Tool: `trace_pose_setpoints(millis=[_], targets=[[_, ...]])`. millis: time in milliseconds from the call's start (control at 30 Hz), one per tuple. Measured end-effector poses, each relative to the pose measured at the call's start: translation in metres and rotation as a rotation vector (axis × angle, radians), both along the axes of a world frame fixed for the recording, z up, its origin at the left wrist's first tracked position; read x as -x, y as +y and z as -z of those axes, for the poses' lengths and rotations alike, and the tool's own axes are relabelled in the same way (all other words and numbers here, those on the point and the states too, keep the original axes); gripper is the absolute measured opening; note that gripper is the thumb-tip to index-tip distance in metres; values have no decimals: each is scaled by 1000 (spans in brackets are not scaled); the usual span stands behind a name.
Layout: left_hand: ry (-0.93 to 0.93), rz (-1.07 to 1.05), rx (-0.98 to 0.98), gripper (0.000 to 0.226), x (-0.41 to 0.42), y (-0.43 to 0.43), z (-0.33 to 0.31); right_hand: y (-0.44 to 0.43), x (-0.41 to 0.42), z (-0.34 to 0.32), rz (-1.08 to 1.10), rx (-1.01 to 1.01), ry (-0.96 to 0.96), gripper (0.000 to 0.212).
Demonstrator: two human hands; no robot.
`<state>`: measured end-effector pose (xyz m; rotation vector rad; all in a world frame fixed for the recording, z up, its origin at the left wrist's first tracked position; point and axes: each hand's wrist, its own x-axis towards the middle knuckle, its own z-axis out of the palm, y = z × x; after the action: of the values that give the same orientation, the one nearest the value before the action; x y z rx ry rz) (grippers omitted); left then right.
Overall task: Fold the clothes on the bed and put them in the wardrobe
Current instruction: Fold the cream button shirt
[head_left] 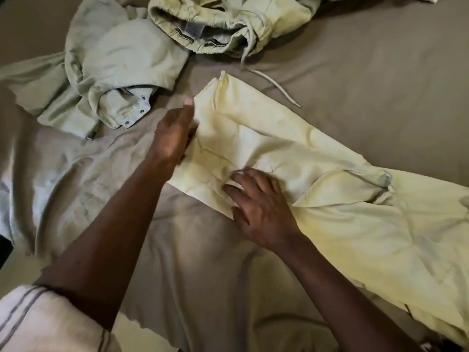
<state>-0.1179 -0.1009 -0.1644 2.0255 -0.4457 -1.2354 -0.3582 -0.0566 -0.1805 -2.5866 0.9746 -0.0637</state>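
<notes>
A pale yellow garment lies stretched across the bed from the middle toward the lower right, folded lengthwise. My left hand holds its left edge near the hem, fingers tucked against the cloth. My right hand presses flat on the garment's near edge with fingers spread. A grey-green garment with snap buttons lies crumpled at the upper left. A light green drawstring garment lies bunched at the top, its cord trailing onto the sheet.
The bed's brown-grey sheet lies bare at the upper right and wrinkled in front of me. A white striped sleeve covers my left upper arm at the lower left.
</notes>
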Motion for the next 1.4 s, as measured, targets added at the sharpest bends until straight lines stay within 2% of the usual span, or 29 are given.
trace_pose_setpoints(millis=[100, 200, 267, 300, 367, 433, 467, 533, 600, 700, 767, 867, 933, 1000, 1067, 1100, 1167, 1200, 1233, 1333, 1400], targets=[[-317, 304, -58, 64, 6, 7, 0, 3, 10, -4, 27, 57, -17, 45], [-668, 351, -84, 64, 39, 13, -7, -3, 38, -16, 313, 172, -4, 43], [-920, 380, 37, 59, 71, 21, -15, -11, 61, -25, 461, 225, -106, 35], [-946, 426, 151, 54, 93, 23, -19, -15, 75, -30, 494, 239, -155, 34], [-763, 575, 373, 42, 139, 26, -20, -24, 104, -41, 557, 228, -146, 55], [-544, 728, 390, 38, 179, 31, -15, -38, 132, -47, 674, 147, -30, 81], [-481, 788, 339, 39, 200, 32, -12, -44, 151, -45, 744, 59, 4, 86], [-485, 841, 160, 50, 224, 34, -6, -58, 180, -37, 836, -109, -68, 77], [-565, 811, 84, 68, 239, 35, -6, -67, 199, -36, 851, -86, -194, 56], [-660, 746, 330, 87, 262, 26, -14, -64, 217, -47, 775, 62, -403, 37], [-692, 821, 489, 94, 273, 10, -21, -62, 223, -54, 697, 98, -534, 30], [-564, 978, 528, 85, 295, -12, -33, -50, 232, -62, 723, 123, -681, 31], [-535, 994, 508, 53, 308, -23, -35, -36, 235, -61, 864, 149, -741, 27], [-574, 962, 504, 24, 315, -32, -34, -17, 237, -49, 938, 77, -689, 22], [-593, 901, 472, 16, 319, -41, -36, 2, 240, -27, 903, -107, -552, 23], [-621, 886, 429, 20, 318, -46, -34, 10, 239, -14, 884, -188, -493, 26], [-717, 972, 254, 55, 325, -53, -35, 22, 242, 3, 888, -281, -424, 38], [-763, 1042, 164, 67, 329, -55, -35, 26, 242, 8, 881, -285, -383, 44], [-801, 1098, 112, 65, 332, -59, -33, 29, 240, 11, 853, -263, -322, 51], [-838, 1158, 144, 27, 335, -70, -38, 37, 233, 8, 733, -129, -156, 66], [-778, 1108, 196, 22, 333, -74, -54, 40, 231, 8, 674, -67, -74, 69]])
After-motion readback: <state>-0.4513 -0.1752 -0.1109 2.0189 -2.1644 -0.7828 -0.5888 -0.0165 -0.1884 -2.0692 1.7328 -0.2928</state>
